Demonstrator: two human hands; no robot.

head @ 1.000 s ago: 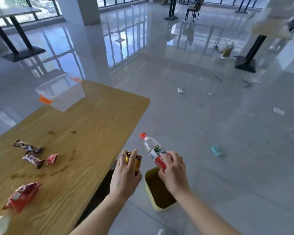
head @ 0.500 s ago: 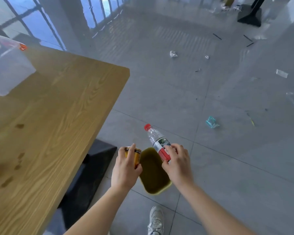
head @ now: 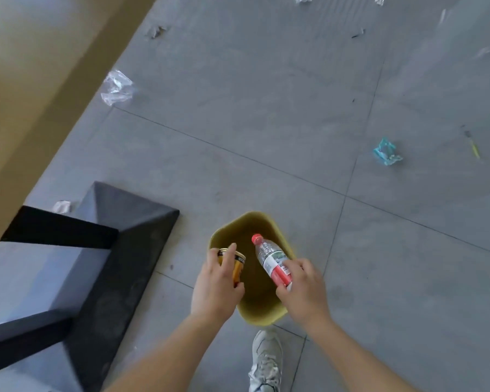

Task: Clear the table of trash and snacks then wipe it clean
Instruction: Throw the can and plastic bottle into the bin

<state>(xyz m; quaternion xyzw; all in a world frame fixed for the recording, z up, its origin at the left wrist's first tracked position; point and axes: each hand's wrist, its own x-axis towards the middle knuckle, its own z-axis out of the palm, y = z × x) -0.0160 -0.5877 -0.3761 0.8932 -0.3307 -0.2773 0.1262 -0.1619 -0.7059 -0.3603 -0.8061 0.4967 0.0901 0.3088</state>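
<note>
Red-capped and clear, the bottle (head: 269, 258) is gripped low down by the right hand (head: 303, 290). Its fingers curl round the red label, and the cap points away over the mouth of the bin (head: 262, 318). The left hand (head: 215, 287) wraps a yellow can (head: 236, 267) just above the bin's left rim. Neither has been let go.

The can looks the bigger risk. It hangs close to the rim, so a drop from there could clip the edge and bounce onto the floor, or tip the light bin. The slanted bottle might strike the bin's far wall and jump out. Whether either holds liquid cannot be told.

Beyond the bin a teal wrapper (head: 386, 152) lies on the floor, and left of the bin is the wooden surface (head: 26, 80).
</note>
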